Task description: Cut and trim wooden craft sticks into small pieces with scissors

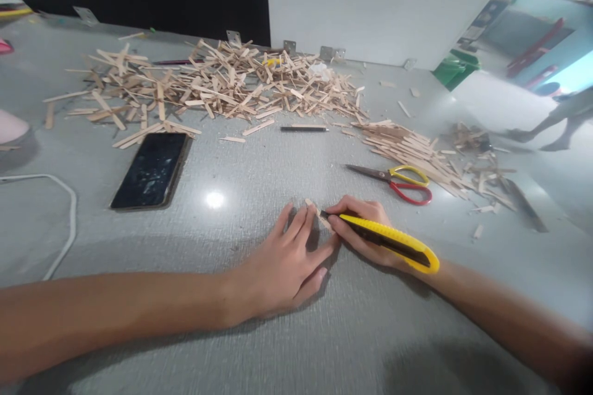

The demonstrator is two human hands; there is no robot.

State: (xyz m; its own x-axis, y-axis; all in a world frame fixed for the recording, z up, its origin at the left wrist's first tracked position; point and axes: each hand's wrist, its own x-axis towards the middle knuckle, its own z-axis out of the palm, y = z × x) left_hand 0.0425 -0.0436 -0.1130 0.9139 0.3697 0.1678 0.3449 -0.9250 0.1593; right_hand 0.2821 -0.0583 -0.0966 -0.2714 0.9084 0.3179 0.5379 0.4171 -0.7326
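Observation:
My right hand [364, 228] grips a yellow utility knife [393, 239], its handle sloping back over the wrist. The dark blade end meets a small wooden stick [323, 217] that lies on the grey table [259, 358]. Flat over the table, my left hand [294, 253] has its fingers spread, and its fingertips touch the stick and press it down. The thumb rests a little apart below. Part of the stick is hidden by the fingers of both hands. Behind my right hand lie scissors [390, 179] with one yellow and one red handle loop.
A large heap of wooden sticks [222, 83] spreads along the back by a panel [370, 6]. A neater pile of sticks [410, 151] lies right. A phone [151, 170], a white cable [71, 216] and a dark pen [303, 129] are about. A person's legs [563, 123] show far right.

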